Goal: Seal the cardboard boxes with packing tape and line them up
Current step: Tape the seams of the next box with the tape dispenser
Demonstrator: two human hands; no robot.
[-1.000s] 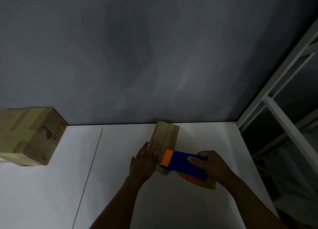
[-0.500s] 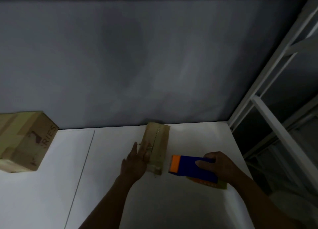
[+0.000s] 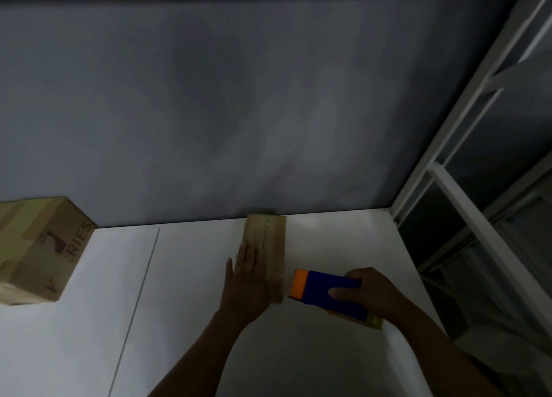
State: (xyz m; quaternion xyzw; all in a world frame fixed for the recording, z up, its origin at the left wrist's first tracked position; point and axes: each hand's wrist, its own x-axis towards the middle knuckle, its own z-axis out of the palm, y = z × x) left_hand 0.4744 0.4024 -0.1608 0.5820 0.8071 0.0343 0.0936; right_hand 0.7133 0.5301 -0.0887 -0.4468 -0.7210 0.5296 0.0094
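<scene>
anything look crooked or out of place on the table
Only the large box at the left: it looks turned at an angle and far from the small box by the wall, so they are not lined up. The left hand lies flat on the small box; the right hand grips the tape dispenser.

The small box (image 3: 270, 247) under my left hand (image 3: 245, 283) was plain brown cardboard, matt and a little fibrous. The large box (image 3: 44, 247) was the same dull cardboard with dark print, and paler, smoother strips crossed its top. The tape dispenser (image 3: 328, 292) in my right hand (image 3: 370, 295) looked like smooth hard plastic, blue with an orange end. The table (image 3: 179, 322) was a smooth white board with a soft sheen. The wall (image 3: 268, 98) was matt, mottled grey. The shelf frame (image 3: 466, 205) looked like white-painted metal.
</scene>
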